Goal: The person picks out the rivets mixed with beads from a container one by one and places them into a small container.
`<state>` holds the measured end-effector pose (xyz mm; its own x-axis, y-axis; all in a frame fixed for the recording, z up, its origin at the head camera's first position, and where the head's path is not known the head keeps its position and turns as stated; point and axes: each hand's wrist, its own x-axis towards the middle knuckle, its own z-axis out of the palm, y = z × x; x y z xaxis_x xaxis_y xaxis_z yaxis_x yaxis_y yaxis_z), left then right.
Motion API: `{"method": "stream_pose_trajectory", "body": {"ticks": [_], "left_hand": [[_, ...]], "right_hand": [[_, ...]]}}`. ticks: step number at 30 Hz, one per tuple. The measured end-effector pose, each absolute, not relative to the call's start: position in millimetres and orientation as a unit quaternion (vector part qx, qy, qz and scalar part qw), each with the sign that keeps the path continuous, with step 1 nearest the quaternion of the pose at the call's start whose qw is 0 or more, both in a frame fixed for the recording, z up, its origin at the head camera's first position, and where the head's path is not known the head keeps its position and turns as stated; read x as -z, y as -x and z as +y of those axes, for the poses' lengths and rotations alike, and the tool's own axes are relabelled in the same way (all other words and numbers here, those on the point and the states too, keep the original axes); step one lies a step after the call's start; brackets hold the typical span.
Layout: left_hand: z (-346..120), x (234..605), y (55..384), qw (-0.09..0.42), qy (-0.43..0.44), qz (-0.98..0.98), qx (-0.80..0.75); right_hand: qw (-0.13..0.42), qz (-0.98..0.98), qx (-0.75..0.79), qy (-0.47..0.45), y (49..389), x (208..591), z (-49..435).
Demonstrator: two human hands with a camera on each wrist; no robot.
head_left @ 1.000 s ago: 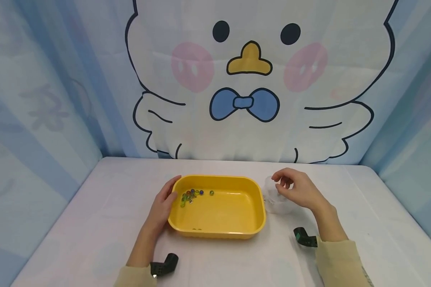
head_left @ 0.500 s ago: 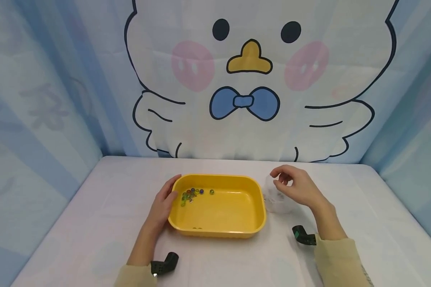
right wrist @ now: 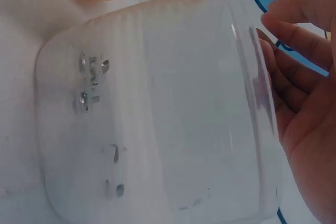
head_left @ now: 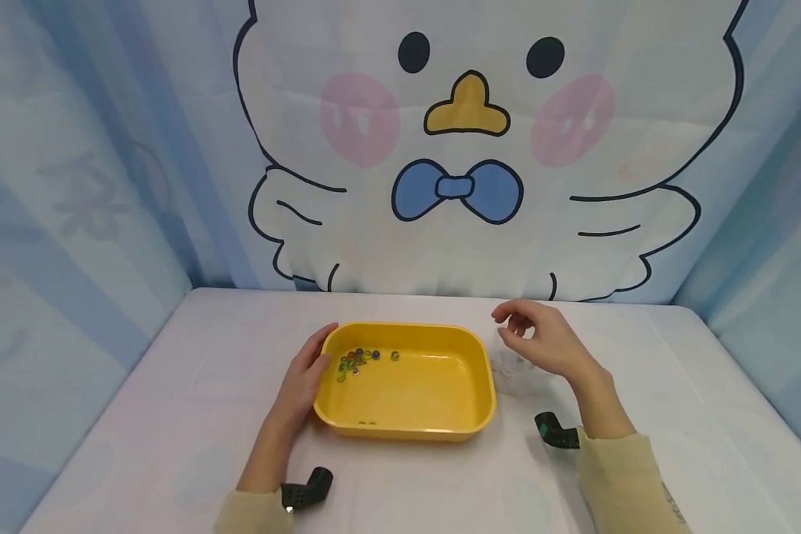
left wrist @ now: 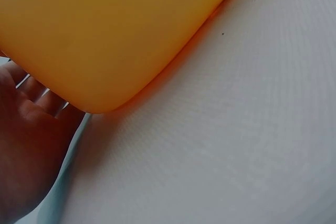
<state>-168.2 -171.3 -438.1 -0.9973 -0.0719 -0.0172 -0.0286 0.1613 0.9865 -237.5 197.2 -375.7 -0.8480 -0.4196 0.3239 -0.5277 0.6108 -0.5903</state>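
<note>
My left hand (head_left: 302, 380) grips the left end of a yellow plastic tray (head_left: 414, 400), its thumb at the rim. From the left wrist camera, the tray's orange-lit side hides the fingertips. Glass marbles (head_left: 351, 363), green, blue and red-brown, lie in the tray's left part. Over a clear plastic tub (head_left: 523, 378), my right hand (head_left: 547, 337) has bent fingers, thumb and index tips close together. Whether a small thing is between them cannot be made out. Several small shiny clear pieces (right wrist: 84, 98) show through the tub's wall in the right wrist view.
A white cloth covers the table (head_left: 400, 489). The tub stands close against the tray's right end. Behind is a curtain (head_left: 454, 245) with a cartoon bird; more curtain hangs at both sides. Each wrist wears a black camera (head_left: 307, 487).
My right hand has risen a little and moved left over the tub, toward the tray. The left hand, the tray and the marbles stay as they were; the view tips slightly.
</note>
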Motion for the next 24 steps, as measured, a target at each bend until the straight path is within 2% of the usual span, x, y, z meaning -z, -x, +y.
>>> {"method": "stream_pose_trajectory", "body": {"ticks": [24], "left_hand": [[-171.1, 437.1, 167.7, 0.024, -0.022, -0.762, 0.647]], "right_hand": [[0.047, -0.875, -0.344, -0.337, 240.4, 350.4, 163.4]]}}
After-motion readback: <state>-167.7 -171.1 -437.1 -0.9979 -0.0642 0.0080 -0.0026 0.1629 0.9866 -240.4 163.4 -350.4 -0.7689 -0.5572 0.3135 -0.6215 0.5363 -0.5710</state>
